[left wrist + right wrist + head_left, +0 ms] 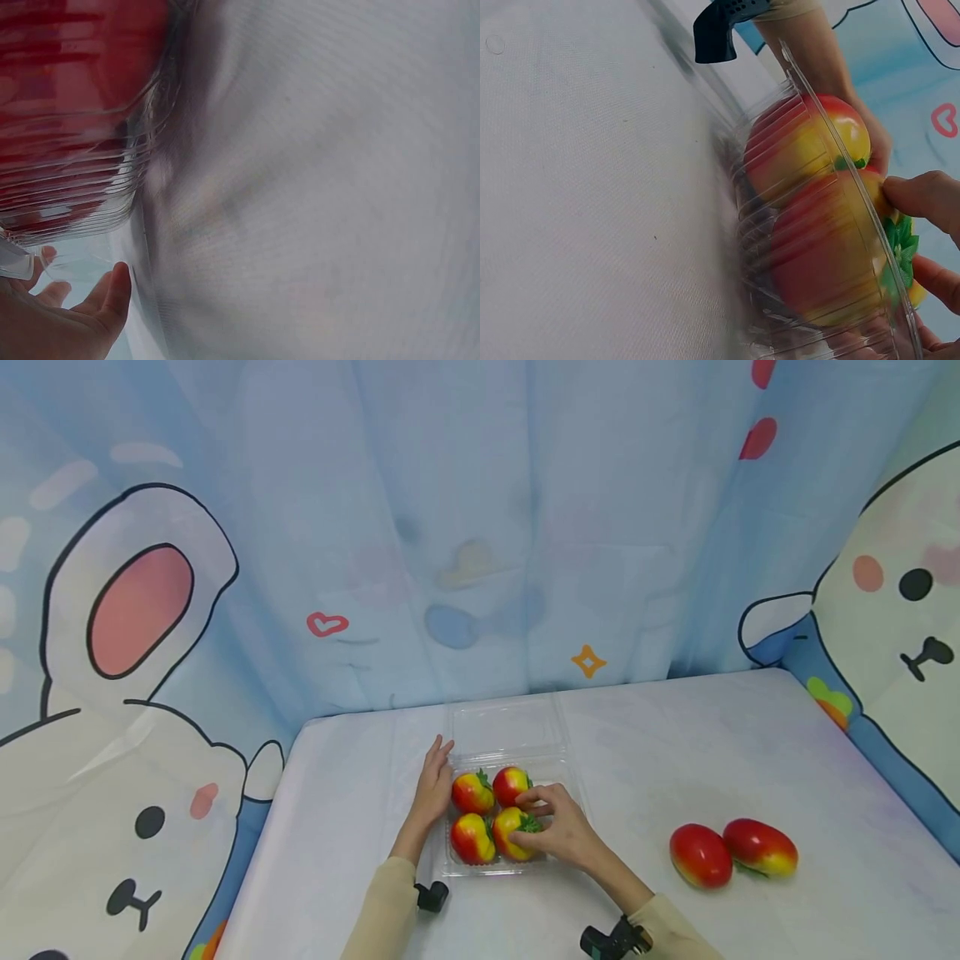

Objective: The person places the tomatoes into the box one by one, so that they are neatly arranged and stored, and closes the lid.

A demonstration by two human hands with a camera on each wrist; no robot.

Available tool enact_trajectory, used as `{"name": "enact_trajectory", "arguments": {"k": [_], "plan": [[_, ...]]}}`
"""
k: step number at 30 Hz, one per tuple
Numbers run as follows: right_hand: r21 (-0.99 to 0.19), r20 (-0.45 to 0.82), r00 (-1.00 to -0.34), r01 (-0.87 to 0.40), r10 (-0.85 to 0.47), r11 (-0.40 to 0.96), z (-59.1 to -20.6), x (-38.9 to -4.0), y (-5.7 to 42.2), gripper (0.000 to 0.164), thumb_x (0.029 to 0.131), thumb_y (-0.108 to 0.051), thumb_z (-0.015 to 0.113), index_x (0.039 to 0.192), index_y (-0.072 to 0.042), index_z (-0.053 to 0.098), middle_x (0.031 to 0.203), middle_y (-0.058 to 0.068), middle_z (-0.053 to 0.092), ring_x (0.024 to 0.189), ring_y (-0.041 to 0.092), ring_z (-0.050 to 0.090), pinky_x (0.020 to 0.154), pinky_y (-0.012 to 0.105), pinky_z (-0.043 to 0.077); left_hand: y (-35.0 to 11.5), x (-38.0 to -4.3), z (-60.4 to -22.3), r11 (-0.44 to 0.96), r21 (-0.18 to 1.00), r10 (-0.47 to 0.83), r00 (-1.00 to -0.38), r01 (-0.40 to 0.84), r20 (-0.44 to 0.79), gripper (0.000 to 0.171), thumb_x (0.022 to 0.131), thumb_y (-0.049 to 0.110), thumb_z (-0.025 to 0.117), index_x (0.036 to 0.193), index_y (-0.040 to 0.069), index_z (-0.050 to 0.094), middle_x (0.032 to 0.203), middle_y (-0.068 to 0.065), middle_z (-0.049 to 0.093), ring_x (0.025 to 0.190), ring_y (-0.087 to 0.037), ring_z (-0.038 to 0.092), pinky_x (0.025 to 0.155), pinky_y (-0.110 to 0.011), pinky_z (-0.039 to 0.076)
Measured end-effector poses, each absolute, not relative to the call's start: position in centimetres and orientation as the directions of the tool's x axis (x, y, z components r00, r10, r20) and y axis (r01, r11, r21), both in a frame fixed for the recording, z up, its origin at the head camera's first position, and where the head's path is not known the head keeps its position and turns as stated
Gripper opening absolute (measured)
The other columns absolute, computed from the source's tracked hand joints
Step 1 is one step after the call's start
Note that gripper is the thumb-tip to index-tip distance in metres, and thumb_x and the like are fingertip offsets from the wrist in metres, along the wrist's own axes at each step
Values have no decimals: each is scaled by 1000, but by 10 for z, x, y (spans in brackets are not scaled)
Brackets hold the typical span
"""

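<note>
"Four fruits [471, 839] sit in the clear box [495, 872], two near and two far. Which one is being handled?"

"The near right fruit [507, 842], inside the box. The right hand [561, 827] pinches it, thumb toward the near side and fingers toward the far side, around the green leaves [905, 251]. I'd guess that grip lets it be turned or settled without squeezing its neighbours."

"And the left hand [432, 789]?"

"Its fingers are fairly straight along the box's left wall, holding nothing that I can see. It probably steadies the plastic, which looks light enough to slide. How firmly it presses, I cannot tell."

"Why is the lid [506, 722] over there?"

"It lies folded open on the far side, which leaves the near side and the top free for reaching in."

"All the leaves point right, too."

"Perhaps so the round bodies nest neatly."

"What about the two loose fruits [701, 857]?"

"They lie side by side on the table [637, 760], well to the right of the box, likely within the right hand's reach without crowding it."
</note>
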State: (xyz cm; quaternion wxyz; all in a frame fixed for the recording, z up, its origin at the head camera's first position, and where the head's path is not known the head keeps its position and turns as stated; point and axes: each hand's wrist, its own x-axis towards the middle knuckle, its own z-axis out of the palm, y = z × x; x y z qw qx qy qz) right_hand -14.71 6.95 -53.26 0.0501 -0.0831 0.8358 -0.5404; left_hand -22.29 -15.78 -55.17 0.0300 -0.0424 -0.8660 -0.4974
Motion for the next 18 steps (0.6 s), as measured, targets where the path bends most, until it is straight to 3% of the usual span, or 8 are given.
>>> {"name": "enact_trajectory", "arguments": {"k": [18], "plan": [[-903,-21,-983,-60,-183,425,-532,-149,70,42,68,-16,88,104,-11,66,109,8,53,100,25,62,79,36,60,-158,-224,-551,498,861,40,-994,105,98,48,100,10,37,147,4,44,161,-13,24,142,-37,34,115,-54,27]]}}
